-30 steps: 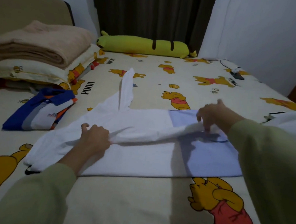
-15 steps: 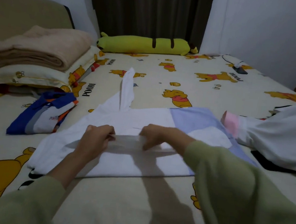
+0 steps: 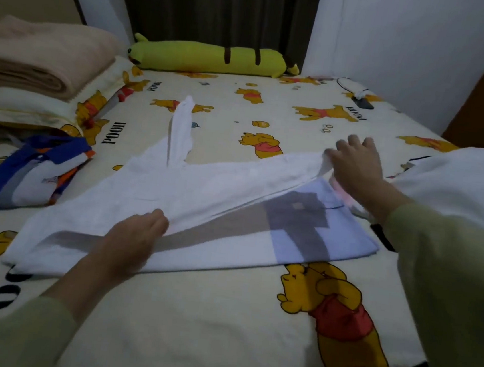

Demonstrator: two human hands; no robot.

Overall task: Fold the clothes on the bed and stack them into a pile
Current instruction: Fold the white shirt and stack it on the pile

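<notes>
A white garment (image 3: 203, 197) with a pale blue panel lies spread across the middle of the bed (image 3: 220, 324), its blue end toward the bed's right edge and 1 long sleeve pointing up toward the far edge. The left hand (image 3: 130, 240) rests on the near left part of the garment with its fingers curled round a fold of the white cloth, which is lifted off the layer beneath and casts a dark shadow. The right hand (image 3: 356, 165) is at the garment's far right corner, thumb and fingers pinching the raised edge of that same fold while the other fingers stand fairly straight. Both arms wear pale green sleeves. A folded blue, white and orange shirt (image 3: 29, 173) lies near the bed's left edge, apart from the white garment. A heap of white clothes (image 3: 459, 182) sits at the right edge, just beside the right hand. A folded beige blanket (image 3: 39, 57) rests on a pillow (image 3: 18, 112) at the far left corner, and a long yellow plush toy (image 3: 209, 58) lies along the far edge.
</notes>
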